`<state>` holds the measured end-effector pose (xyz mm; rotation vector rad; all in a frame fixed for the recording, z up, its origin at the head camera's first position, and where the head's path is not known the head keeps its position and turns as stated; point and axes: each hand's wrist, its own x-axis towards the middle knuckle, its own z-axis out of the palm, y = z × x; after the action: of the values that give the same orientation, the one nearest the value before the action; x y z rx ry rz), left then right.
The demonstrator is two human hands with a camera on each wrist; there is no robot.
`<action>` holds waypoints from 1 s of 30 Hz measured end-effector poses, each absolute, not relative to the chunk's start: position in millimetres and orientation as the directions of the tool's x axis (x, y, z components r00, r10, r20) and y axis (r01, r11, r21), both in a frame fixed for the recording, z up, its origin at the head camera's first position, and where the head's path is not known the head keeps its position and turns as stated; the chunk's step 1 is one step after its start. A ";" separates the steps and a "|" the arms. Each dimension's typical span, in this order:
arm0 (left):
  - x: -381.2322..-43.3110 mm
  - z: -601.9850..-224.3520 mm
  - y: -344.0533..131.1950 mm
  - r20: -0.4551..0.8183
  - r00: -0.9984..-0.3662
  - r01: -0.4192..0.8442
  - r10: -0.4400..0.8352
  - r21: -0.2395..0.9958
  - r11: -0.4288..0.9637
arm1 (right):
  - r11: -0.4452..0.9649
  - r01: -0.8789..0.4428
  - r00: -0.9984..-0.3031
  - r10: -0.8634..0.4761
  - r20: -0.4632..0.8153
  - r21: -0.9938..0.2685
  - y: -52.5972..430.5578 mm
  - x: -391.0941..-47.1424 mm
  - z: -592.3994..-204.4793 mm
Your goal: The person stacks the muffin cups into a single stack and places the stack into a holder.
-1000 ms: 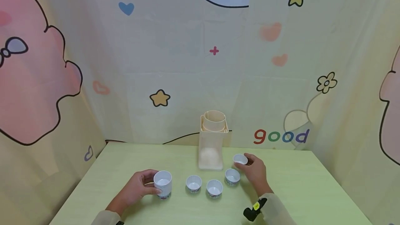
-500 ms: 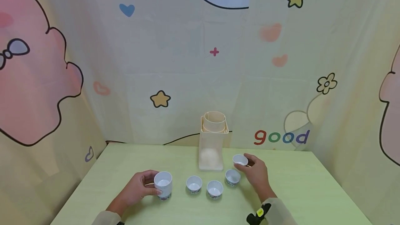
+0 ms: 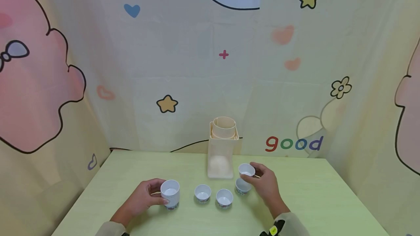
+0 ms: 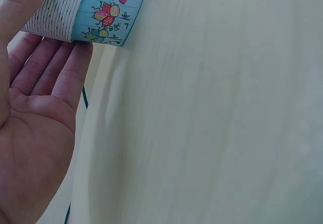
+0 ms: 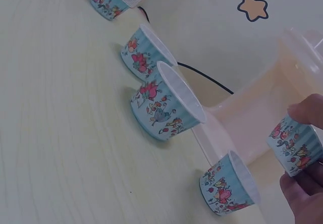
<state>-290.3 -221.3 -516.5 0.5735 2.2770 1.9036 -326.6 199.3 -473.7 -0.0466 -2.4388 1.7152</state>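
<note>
My left hand (image 3: 146,196) grips a stack of nested paper cups (image 3: 170,195) at the left of the table. In the left wrist view, the stack's many rims (image 4: 53,14) show above one light blue body printed with bright figures. With thumb and fingers my right hand (image 3: 266,185) holds a single small paper cup (image 3: 247,169), raised with its mouth up. Right in front of it, a standing paper cup (image 3: 242,187) is partly overlapped by the held one. Two more cups, a left one (image 3: 202,194) and a front one (image 3: 224,199), stand upright between the hands.
A cream plastic holder (image 3: 220,156) with a round tube (image 3: 224,128) in its top stands at the table's back, just left of my right hand. Behind the pale green table (image 3: 305,192) hangs a printed cloth (image 3: 197,54).
My right hand has brought its paper cup a little left and forward, so it now overlaps the standing cup. The left hand keeps its grip on the stack in the same place.
</note>
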 end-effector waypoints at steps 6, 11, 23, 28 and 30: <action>-288.7 -514.8 -220.4 0.156 -0.919 0.215 0.362 0.968 0.128 | 0.289 -0.080 -0.989 0.098 0.113 -0.954 192.0 -319.0 -470.0; -289.9 -516.0 -220.8 0.145 -0.924 0.206 0.354 0.968 0.141 | 0.244 -0.081 -0.992 0.076 0.103 -0.966 187.5 -313.3 -468.6; -292.5 -520.6 -222.3 0.136 -0.925 0.197 0.355 0.970 0.143 | 0.166 -0.110 -0.992 0.036 0.117 -0.980 173.4 -299.2 -464.0; -292.4 -520.8 -222.4 0.140 -0.924 0.203 0.357 0.968 0.147 | 0.135 -0.116 -0.993 0.007 0.118 -0.984 166.8 -293.1 -461.6; -292.3 -520.5 -222.4 0.139 -0.924 0.203 0.355 0.968 0.150 | 0.124 -0.118 -0.993 -0.003 0.119 -0.985 164.4 -291.6 -461.5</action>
<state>-292.3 -222.4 -520.5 0.5583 2.2865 1.8915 -291.6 164.4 -461.5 0.1238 -2.2880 2.0193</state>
